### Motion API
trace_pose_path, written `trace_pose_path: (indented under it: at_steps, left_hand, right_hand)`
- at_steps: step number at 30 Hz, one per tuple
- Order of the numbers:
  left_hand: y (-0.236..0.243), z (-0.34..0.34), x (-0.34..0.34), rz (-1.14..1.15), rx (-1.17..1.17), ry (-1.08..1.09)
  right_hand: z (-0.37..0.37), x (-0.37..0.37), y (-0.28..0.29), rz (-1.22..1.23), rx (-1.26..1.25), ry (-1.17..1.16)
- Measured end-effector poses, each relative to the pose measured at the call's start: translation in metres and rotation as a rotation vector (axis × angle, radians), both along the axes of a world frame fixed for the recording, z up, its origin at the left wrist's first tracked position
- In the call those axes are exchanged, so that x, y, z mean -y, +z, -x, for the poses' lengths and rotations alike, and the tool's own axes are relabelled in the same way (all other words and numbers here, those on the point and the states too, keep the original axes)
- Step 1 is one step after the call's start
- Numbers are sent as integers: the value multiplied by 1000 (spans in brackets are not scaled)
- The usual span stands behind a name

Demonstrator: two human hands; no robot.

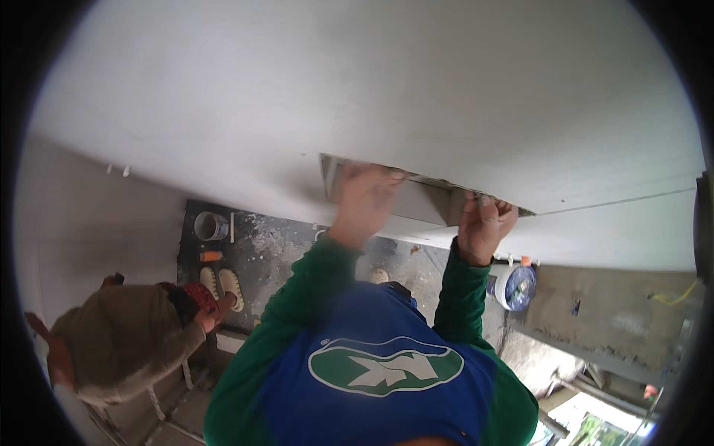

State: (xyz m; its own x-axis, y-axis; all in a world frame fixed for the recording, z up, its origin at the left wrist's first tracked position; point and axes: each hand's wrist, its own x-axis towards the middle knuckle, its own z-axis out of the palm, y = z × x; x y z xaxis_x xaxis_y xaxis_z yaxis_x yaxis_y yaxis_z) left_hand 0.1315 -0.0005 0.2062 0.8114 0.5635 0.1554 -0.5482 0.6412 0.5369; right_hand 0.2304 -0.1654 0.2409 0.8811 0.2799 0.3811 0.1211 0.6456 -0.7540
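A pale, smooth wall (pixel 357 82) fills the upper part of the head view, with a rectangular recess (pixel 420 201) cut into it. My left hand (pixel 367 202) is raised to the recess's upper edge, toward its left end; motion smears its fingers. At the right end of the same edge, my right hand (pixel 487 227) has its fingers curled and pinched together. Whatever lies between those fingertips is too small to make out. Both forearms are in green sleeves.
To the left, another person (pixel 130 338) bends low beside pale clogs (pixel 230 288). A bucket (pixel 211 226) and an orange object (pixel 211 256) lie on the stained dark floor (pixel 271 245). On the right are a white bucket (pixel 515 288) and a yellow cable (pixel 673 296).
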Motion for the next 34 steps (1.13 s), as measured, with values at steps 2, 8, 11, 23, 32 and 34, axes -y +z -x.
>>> trace_pose_path:
  at_steps: [2, 8, 11, 23, 32, 34]
  left_hand:
    - [5, 1, -4, -206, -44, -7]
    - [40, 16, -11, 280, 379, -131]
    - [59, 19, -9, 379, 273, -44]
    - [102, 13, -4, 419, 33, 265]
    - [103, 5, 4, 364, 31, 261]
    - [100, 4, 2, 350, 42, 249]
  right_hand:
    - [-8, 6, -10, -43, 2, 33]
    - [-14, -8, 2, -163, 0, 213]
    - [-13, -8, 10, -290, -36, 315]
    - [-3, -10, 53, -634, -326, 286]
    - [-2, -2, 63, -533, -327, 141]
    - [-4, -4, 60, -499, -332, 106]
